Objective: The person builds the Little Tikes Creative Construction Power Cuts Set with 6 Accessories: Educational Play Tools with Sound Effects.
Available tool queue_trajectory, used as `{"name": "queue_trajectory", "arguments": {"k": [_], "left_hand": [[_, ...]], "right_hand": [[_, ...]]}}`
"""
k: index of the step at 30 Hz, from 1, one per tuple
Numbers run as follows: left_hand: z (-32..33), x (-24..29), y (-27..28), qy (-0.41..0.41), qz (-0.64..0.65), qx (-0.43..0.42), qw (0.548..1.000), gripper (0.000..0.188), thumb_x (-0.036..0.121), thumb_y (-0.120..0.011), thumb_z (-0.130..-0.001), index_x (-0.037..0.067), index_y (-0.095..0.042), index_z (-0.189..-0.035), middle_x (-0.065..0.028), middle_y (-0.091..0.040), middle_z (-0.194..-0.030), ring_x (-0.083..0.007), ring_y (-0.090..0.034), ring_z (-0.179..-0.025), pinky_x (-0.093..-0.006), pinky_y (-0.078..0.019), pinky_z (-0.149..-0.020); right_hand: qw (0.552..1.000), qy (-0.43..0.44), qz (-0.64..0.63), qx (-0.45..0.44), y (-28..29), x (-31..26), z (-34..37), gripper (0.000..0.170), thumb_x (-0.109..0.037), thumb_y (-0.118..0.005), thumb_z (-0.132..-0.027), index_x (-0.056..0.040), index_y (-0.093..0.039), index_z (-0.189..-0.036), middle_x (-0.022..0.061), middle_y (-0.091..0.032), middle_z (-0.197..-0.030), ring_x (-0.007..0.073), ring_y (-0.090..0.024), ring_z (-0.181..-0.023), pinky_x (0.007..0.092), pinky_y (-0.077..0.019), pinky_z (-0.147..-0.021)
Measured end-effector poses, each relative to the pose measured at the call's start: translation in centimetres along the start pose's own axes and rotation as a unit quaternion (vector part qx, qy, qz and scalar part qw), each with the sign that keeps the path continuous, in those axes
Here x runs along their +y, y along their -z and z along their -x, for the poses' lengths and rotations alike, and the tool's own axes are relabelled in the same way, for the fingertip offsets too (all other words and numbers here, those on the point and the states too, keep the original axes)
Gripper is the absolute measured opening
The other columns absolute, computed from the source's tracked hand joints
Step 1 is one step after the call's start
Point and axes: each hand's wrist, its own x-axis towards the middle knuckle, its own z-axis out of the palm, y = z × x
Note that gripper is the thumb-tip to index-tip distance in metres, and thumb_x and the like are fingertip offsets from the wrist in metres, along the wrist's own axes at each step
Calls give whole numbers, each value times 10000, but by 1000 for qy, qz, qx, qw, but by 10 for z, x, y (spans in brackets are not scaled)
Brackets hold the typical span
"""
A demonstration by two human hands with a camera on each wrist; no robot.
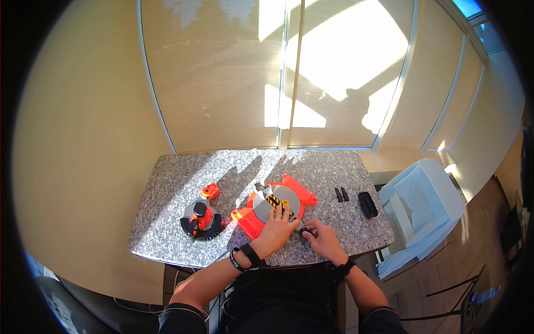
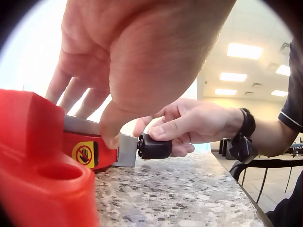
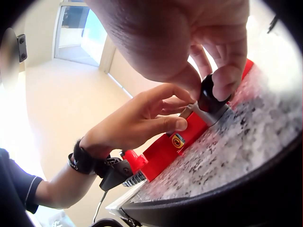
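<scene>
A red miter-saw base [image 1: 252,225] with a round grey turntable [image 1: 262,207] and a black-and-yellow striped strip lies on the granite-patterned table. My left hand [image 1: 275,232] rests on it with the fingers extended over the turntable. In the left wrist view, its thumb lies against the red side, near a yellow no-hands sticker [image 2: 84,154]. A short grey arm [image 2: 126,150] juts from the front of the base, with a black knob [image 2: 158,147] at its end. That knob is pinched between the thumb and fingers of my right hand [image 1: 327,245].
Left of the base stand a red-and-black saw part [image 1: 203,216] with a dark round guard and a small orange-red piece [image 1: 210,191]. Two slim black pieces [image 1: 341,194] and a black tray-like part [image 1: 367,205] lie at the right. Beyond that edge is a blue-draped chair [image 1: 425,206].
</scene>
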Motion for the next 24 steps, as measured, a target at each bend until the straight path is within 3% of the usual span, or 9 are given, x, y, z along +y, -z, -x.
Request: {"name": "queue_trajectory", "arguments": {"k": [14, 16, 17, 19, 23, 24], "left_hand": [[-2, 1, -9, 0, -3, 11, 1000, 403, 85, -605, -929, 135, -560, -1325, -361, -435, -1502, -584, -434, -1368, -614, -403, -1102], [-2, 0, -11, -3, 17, 52, 999, 337, 112, -629, -915, 150, -600, -1249, -372, -439, -1486, -580, -439, -1366, -668, -389, -1091], [-2, 1, -8, -3, 17, 52, 999, 337, 112, -629, -915, 150, -600, -1249, -372, -439, -1486, -580, -439, -1366, -668, -389, -1091], [-1, 2, -1, 0, 0, 7, 1000, 420, 77, -613, -927, 130, -556, -1339, -363, -429, -1507, -580, -434, -1375, -612, -396, -1112], [1, -5, 2, -6, 18, 11, 1000, 455, 83, -641, -916, 131, -550, -1358, -365, -416, -1515, -565, -429, -1388, -594, -395, -1124], [2, -8, 1, -12, 36, 11, 999, 461, 109, -649, -915, 113, -557, -1366, -346, -419, -1523, -549, -429, -1394, -593, -384, -1134]], "right_hand": [[1000, -8, -23, -7, -1, 5, -2, 281, -153, -753, -910, -31, -648, -1141, 177, -744, -932, 276, -727, -729, 397, -574, -692], [1000, 1, -11, -8, -3, 11, -3, 327, -161, -760, -918, -24, -645, -1193, 151, -757, -980, 202, -717, -704, 356, -573, -656], [1000, 1, -11, -8, -3, 11, -3, 327, -161, -760, -918, -24, -645, -1193, 151, -757, -980, 202, -717, -704, 356, -573, -656], [1000, 5, -5, -14, -1, 10, -4, 347, -184, -772, -912, -21, -653, -1195, 146, -756, -998, 190, -708, -692, 343, -569, -649], [999, 33, 5, -17, 7, 0, -6, 335, -215, -779, -909, -15, -676, -1157, 139, -748, -1006, 177, -688, -666, 330, -561, -638], [999, 32, 15, -14, 11, -2, -9, 314, -227, -768, -914, -17, -685, -1132, 148, -737, -1005, 210, -698, -697, 347, -565, -662]]}}
